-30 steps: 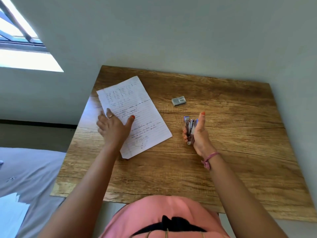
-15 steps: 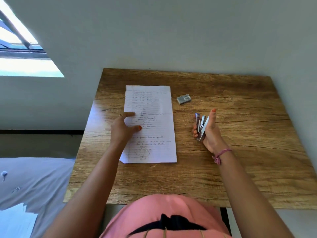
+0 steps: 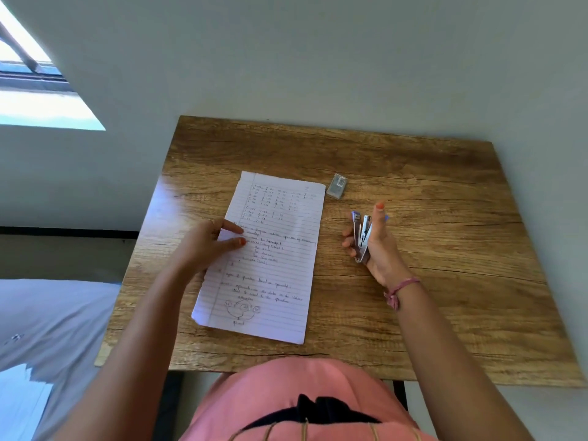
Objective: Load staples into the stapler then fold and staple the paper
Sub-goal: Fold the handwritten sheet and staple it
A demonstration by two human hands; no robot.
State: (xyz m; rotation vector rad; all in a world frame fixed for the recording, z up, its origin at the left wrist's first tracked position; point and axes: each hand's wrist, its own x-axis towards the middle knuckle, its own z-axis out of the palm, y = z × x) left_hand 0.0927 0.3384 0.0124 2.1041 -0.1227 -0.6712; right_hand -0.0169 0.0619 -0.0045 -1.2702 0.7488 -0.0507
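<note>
Since half a second ago, the paper (image 3: 266,259) has been turned slightly, so that its top now leans a little to the right; before that it lay nearly square to the person. The small staple box (image 3: 337,186) has stayed near the paper's upper right corner, just apart from it.

Seen from the head camera, a wooden surface (image 3: 445,224) is set against a pale wall. The lined, handwritten paper lies flat and unfolded on the surface, left of centre. The left hand (image 3: 208,243) is laid on the paper's left edge, about midway up, with the fingers (image 3: 234,226) spread loosely and pressed flat on the sheet; nothing is gripped by it.

The right hand (image 3: 377,246) is held to the right of the paper, apart from it. The stapler (image 3: 362,238) is held in this hand, with the fingers curled around it and the thumb stretched upward. The stapler is seen hinged open, its metal parts splayed apart at the far end. A pink band (image 3: 399,289) is worn on the right wrist.

A window (image 3: 28,68) is seen at upper left.
</note>
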